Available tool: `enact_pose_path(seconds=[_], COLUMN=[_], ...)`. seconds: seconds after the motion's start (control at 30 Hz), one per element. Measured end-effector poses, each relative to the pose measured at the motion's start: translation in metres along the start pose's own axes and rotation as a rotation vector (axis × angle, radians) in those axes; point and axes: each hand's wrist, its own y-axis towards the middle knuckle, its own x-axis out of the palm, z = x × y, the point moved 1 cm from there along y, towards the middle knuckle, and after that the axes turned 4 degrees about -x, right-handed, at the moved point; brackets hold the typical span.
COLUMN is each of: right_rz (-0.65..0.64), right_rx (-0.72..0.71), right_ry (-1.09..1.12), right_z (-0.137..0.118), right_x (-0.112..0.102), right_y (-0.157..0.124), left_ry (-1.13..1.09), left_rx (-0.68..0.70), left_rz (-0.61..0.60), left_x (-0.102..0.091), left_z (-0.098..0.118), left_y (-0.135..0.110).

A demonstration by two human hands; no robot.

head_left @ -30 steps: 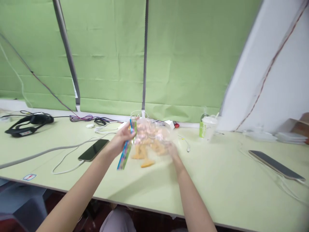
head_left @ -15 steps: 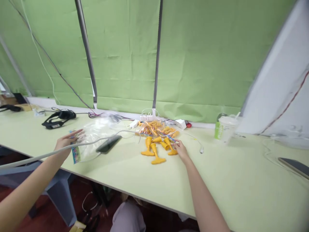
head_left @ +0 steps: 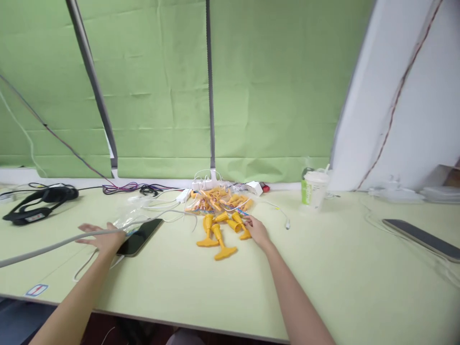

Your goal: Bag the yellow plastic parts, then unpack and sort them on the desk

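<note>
My left hand (head_left: 106,238) is open, fingers spread to the left, beside a dark phone (head_left: 141,238). A crumpled clear plastic bag (head_left: 127,213) lies just past it; a bit of its coloured strip shows by the wrist. A grey cable crosses over this hand. My right hand (head_left: 257,231) is closed on the blue-patterned edge of a clear plastic bag (head_left: 201,205), which has orange-yellow pieces in it or around it. In front of that bag lie several loose yellow plastic pieces (head_left: 223,247) with T-shaped ends and ribbed cups.
A black head strap (head_left: 39,203) lies at the left. Behind the pile are white chargers (head_left: 254,188) and tangled cables. A lidded drink cup (head_left: 316,189) stands to the right, and another phone (head_left: 422,238) rests at the far right. The table's front edge (head_left: 161,326) runs below.
My left hand has come away from the plastic bag's outer side to beside the phone, and the bag is bunched smaller. My right hand stays at the pile. The view has turned right.
</note>
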Motion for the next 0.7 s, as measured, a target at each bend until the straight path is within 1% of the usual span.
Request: enact_pose_path(seconds=[0.07,0.1,0.17,0.2,0.23,0.3,0.37,0.4,0.43,0.47,0.5,0.53,0.57,0.6,0.63,0.67,0.7], right_rz=[-0.014,-0.022,-0.017,0.006,0.039,0.116,0.154,0.15,0.135,0.116,0.091,0.064,0.038,0.017,0.003,-0.008,-0.012], right_rx=[0.006,0.01,-0.001,-0.02,-0.048,-0.115,-0.142,-0.129,-0.101,-0.072,-0.054,-0.052,-0.066,-0.09,-0.115,-0.129,-0.132], right_ry=[-0.023,-0.035,-0.074,-0.11,-0.158,-0.272,-0.356,-0.382,-0.408,-0.446,-0.501,-0.565,-0.629,-0.684,-0.722,-0.744,-0.753], right_z=[-0.001,-0.002,-0.002,-0.002,-0.002,-0.003,-0.004,-0.005,-0.006,-0.007,-0.01,-0.013,-0.017,-0.021,-0.026,-0.031,-0.035], right_x=[-0.001,-0.001,0.0,0.0,0.001,0.002,0.003,0.004,0.003,0.003,0.002,0.001,-0.001,-0.002,-0.005,-0.008,-0.011], right_y=[0.0,-0.001,-0.001,-0.002,-0.002,-0.003,-0.002,-0.001,0.001,0.004,0.008,0.013,0.017,0.022,0.026,0.029,0.031], left_ry=[0.023,0.001,-0.106,-0.182,-0.264,-0.467,-0.718,-0.809,-0.867,-0.903,-0.916,-0.917,-0.918,-0.932,-0.949,-0.971,-0.982], left_rx=[0.047,0.1,0.223,0.265,0.284,0.333,0.458,0.53,0.608,0.691,0.773,0.849,0.921,0.952,0.911,0.812,0.718], left_rz=[0.123,0.179,0.215,0.199,0.148,0.022,-0.158,-0.256,-0.38,-0.498,-0.602,-0.692,-0.761,-0.763,-0.725,-0.691,-0.715], left_x=[0.002,0.002,0.004,0.006,0.008,0.012,0.013,0.012,0.011,0.011,0.011,0.014,0.017,0.023,0.031,0.041,0.052], left_z=[0.005,0.009,0.018,0.024,0.03,0.047,0.07,0.085,0.101,0.12,0.139,0.159,0.177,0.193,0.205,0.213,0.218], left_y=[-0.003,-0.008,-0.03,-0.048,-0.07,-0.125,-0.182,-0.206,-0.225,-0.238,-0.244,-0.244,-0.238,-0.229,-0.216,-0.204,-0.192])
